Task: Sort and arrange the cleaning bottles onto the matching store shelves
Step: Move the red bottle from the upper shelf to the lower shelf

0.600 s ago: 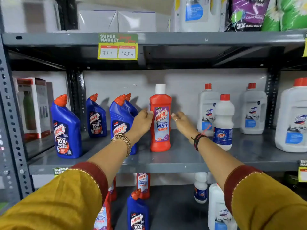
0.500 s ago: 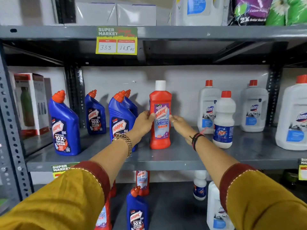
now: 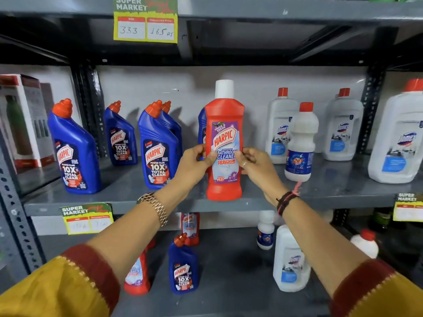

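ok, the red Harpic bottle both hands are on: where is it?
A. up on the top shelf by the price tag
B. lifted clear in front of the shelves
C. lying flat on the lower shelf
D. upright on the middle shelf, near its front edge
D: the red Harpic bottle stands upright with its base on the middle shelf near the front edge, left hand and right hand gripping its sides.

Supermarket aisle: steel shelves (image 3: 320,195) w/ price tags (image 3: 145,20), stocked cleaner bottles (image 3: 158,147).
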Action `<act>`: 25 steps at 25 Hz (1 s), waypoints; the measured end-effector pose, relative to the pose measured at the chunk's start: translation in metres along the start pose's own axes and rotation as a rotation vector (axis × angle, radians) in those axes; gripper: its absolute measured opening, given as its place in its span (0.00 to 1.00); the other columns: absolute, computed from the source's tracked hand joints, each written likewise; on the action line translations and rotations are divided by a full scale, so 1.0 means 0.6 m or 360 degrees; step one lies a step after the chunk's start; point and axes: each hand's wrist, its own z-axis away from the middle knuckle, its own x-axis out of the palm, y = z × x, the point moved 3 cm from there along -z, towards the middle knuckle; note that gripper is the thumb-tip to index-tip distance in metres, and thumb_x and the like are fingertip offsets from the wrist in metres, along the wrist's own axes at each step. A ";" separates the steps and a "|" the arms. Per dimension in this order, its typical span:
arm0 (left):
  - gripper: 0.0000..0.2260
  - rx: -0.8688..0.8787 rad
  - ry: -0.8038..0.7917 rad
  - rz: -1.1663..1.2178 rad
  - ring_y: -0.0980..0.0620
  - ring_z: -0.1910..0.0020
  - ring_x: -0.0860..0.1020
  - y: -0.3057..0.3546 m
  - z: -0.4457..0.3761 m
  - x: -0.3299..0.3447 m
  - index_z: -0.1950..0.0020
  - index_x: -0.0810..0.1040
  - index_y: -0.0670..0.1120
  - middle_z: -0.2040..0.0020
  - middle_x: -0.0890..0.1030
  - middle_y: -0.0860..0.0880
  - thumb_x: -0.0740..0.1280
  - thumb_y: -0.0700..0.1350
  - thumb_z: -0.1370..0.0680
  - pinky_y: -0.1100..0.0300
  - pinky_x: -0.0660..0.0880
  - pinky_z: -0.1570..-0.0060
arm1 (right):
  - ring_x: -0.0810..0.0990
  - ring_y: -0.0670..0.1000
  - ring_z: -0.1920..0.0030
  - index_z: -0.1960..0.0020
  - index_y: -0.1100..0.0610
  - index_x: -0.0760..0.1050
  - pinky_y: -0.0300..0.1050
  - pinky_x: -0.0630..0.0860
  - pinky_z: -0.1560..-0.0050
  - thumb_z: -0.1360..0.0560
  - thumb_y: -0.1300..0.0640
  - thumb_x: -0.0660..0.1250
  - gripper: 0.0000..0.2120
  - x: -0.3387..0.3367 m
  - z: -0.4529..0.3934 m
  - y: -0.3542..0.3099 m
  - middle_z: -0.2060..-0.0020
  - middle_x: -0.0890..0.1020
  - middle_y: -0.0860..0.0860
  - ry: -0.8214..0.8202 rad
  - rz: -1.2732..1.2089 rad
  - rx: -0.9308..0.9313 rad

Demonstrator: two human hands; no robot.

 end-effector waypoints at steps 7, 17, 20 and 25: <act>0.11 0.0055 -0.0149 0.0239 0.64 0.60 0.81 -0.022 0.172 0.043 0.43 0.77 0.45 0.58 0.83 0.58 0.65 0.40 0.25 0.71 0.77 0.59 | 0.82 0.40 0.54 0.52 0.45 0.74 0.34 0.78 0.53 0.27 0.49 0.65 0.04 -0.045 0.190 0.016 0.56 0.82 0.41 -0.0050 0.0090 -0.0110; 0.17 -0.0345 -0.0199 -0.0042 0.70 0.55 0.79 -0.297 0.313 0.129 0.46 0.79 0.50 0.56 0.84 0.64 0.68 0.32 0.29 0.75 0.74 0.55 | 0.80 0.35 0.56 0.53 0.51 0.73 0.26 0.72 0.58 0.26 0.62 0.66 0.06 -0.002 0.344 0.295 0.58 0.81 0.43 -0.0204 0.0211 0.0223; 0.15 -0.0482 -0.0126 -0.0132 0.72 0.57 0.78 -0.374 0.290 0.153 0.43 0.79 0.40 0.49 0.84 0.49 0.67 0.30 0.29 0.77 0.73 0.56 | 0.80 0.38 0.53 0.50 0.57 0.74 0.31 0.74 0.55 0.27 0.58 0.64 0.06 0.023 0.325 0.387 0.55 0.83 0.49 -0.0185 0.0257 0.0367; 0.14 -0.0635 -0.0038 -0.0101 0.70 0.59 0.79 -0.457 0.228 0.184 0.43 0.78 0.38 0.49 0.81 0.49 0.66 0.30 0.28 0.74 0.77 0.56 | 0.80 0.47 0.53 0.49 0.65 0.74 0.23 0.71 0.58 0.25 0.66 0.62 0.06 0.054 0.256 0.477 0.53 0.82 0.53 -0.0189 0.0352 0.0446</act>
